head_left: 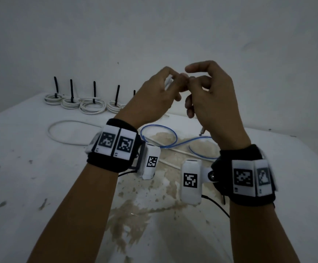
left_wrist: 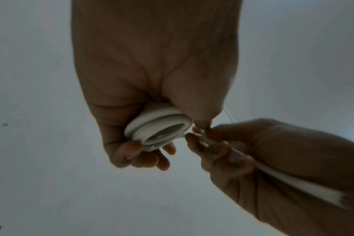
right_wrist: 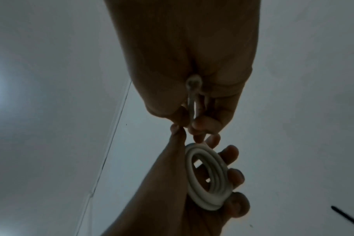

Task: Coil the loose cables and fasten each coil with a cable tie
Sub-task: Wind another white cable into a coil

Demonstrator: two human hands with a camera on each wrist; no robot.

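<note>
Both hands are raised above the table. My left hand curls its fingers round a small white cable coil, which the right wrist view shows as several stacked loops. My right hand meets the left at the fingertips and pinches the same cable's free tail. The tail runs through the right palm, and its plug end hangs out below. In the head view the left fingers hide most of the coil. I see no cable tie in either hand.
Several white coils with upright black ties line the table's back left, near the wall. A loose white cable and a blue cable lie under my hands, on the stained table.
</note>
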